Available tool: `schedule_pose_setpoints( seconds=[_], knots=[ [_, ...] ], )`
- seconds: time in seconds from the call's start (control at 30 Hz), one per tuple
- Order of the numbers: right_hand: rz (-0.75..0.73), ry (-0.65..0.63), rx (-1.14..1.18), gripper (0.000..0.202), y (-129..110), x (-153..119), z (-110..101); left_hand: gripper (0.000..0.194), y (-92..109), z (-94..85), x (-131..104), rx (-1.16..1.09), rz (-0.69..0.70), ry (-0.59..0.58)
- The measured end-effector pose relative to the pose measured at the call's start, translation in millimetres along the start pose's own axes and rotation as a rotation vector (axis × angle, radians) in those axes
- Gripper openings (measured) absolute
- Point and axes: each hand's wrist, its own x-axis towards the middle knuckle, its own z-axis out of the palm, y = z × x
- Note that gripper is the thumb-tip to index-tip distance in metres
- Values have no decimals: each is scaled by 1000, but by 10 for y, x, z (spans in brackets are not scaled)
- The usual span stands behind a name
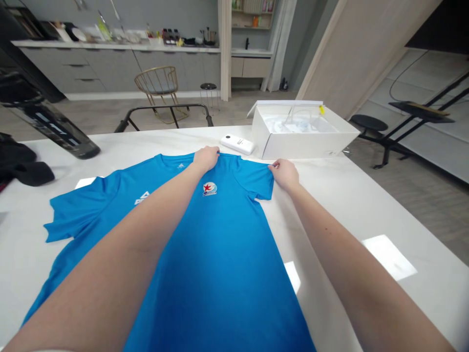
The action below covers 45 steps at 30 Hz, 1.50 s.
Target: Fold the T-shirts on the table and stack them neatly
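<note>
A blue short-sleeved T-shirt [227, 254] lies spread front side up, its collar at the far side. It has a white logo on one side of the chest and a round badge with a red star on the other. My left hand [207, 158] pinches the shirt's far edge by the collar and shoulder. At the outer end of the right-hand sleeve, my right hand [285, 173] grips the cloth between thumb and fingers. The left sleeve lies rumpled on the table, and my left forearm covers part of the chest.
The white table [366, 205] carries an open white box [304, 144] with clear plastic inside. Beside it lies a white oblong device [237, 144]. A dark bottle [62, 129] and a black strap [32, 168] are at the left. A chair [164, 110] stands behind the table.
</note>
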Motion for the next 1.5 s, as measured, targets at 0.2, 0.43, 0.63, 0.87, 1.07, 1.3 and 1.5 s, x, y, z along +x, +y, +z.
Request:
schedule_pose_setpoints(
  seconds=[0.2, 0.43, 0.63, 0.87, 1.07, 1.3, 1.5],
  knots=[
    [92, 9, -17, 27, 142, 23, -117, 38, 13, 65, 84, 29, -5, 17],
    [37, -59, 136, 23, 86, -20, -251, 34, 8, 49, 30, -43, -10, 55],
    [-191, -164, 531, 26, -581, -290, -840, 22, 67, -108, -59, -455, -64, 120],
    [-478, -287, 636, 23, -1779, -699, -704, 77, -74, -530, -785, -1622, -231, -403],
    [-640, -384, 534, 24, -2168, -630, -222, 48, -388, -534, -1348, -2052, -316, -467],
    [-522, -234, -101, 56, -1751, -58, 252, 17, -344, -134, -1372, -1697, -481, -37],
    [-527, -295, -227, 50, -1765, 163, 492, 20, -378, 27, -1384, -1581, -464, 140]
  ],
)
